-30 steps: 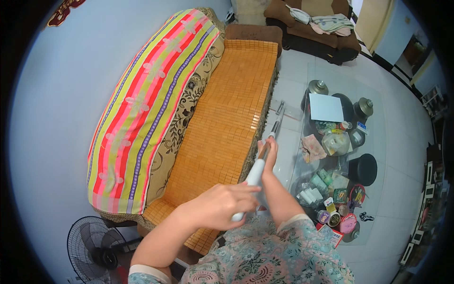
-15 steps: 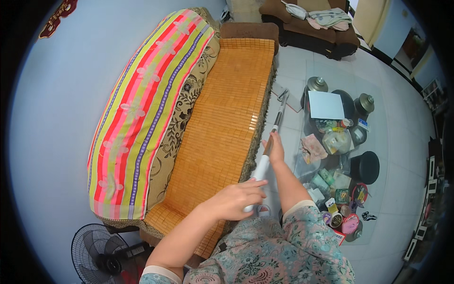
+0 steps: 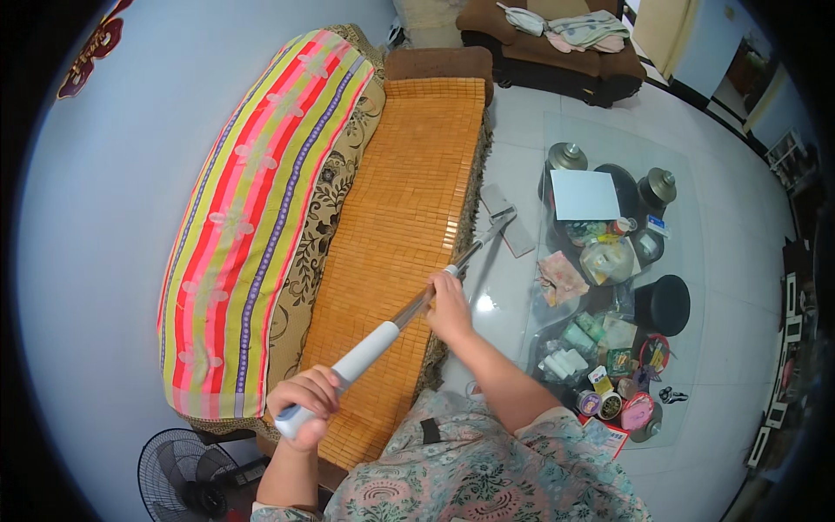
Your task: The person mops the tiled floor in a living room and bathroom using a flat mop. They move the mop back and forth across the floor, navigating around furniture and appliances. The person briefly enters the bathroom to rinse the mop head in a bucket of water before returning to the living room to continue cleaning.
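A flat mop (image 3: 367, 351) with a white grip and a metal pole slants across the front of the sofa. Around the white grip near its end, my left hand (image 3: 304, 402) is closed. My right hand (image 3: 447, 304) wraps the metal pole farther along. The mop's flat rectangular head (image 3: 508, 221) rests on the tiled floor, between the sofa and the glass table. Beneath the pole and my left hand lies the sofa's woven tan mat (image 3: 383, 235).
The glass table (image 3: 687, 348) on the right holds a white sheet (image 3: 586, 195), a black bin (image 3: 663, 304), bags and several small items. A striped cloth (image 3: 261, 217) covers the sofa back. A fan (image 3: 187, 478) stands at the lower left; a brown armchair (image 3: 548, 52) is at the far end.
The mop grip and my left hand have swung left and down over the sofa. My right hand has shifted left too. The mop head has come nearer and turned on the floor.
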